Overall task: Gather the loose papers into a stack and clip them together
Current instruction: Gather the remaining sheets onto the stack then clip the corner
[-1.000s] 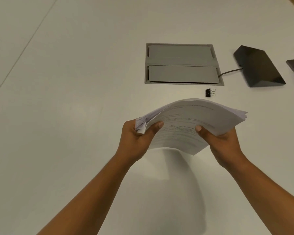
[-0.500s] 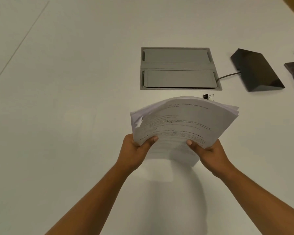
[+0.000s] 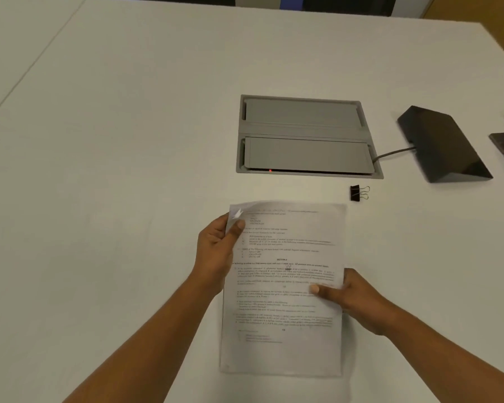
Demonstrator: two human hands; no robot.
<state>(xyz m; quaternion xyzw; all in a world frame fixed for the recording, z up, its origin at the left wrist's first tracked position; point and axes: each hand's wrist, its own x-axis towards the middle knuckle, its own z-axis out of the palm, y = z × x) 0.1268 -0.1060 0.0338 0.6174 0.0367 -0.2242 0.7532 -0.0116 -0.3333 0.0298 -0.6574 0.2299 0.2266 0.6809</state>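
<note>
Lowering the stack (image 3: 285, 289) onto the table (image 3: 114, 170), no longer lifted and fanned as a moment ago.

Now lying flat, squared, toward the near edge; left hand (image 3: 216, 251) pinching its far-left corner, thumb on top, right hand (image 3: 352, 298) closed on its right edge, thumb pressing the top sheet. Gathering looking done; clip (image 3: 359, 193) still waiting untouched, just beyond the stack's far-right corner, before the hatch (image 3: 306, 135).

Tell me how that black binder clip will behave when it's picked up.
The binder clip is small beside the paper stack, so probably light and easily pinched. It lies on its side on the table, unlikely to roll. Its wire handles look loose and may flop.
</note>
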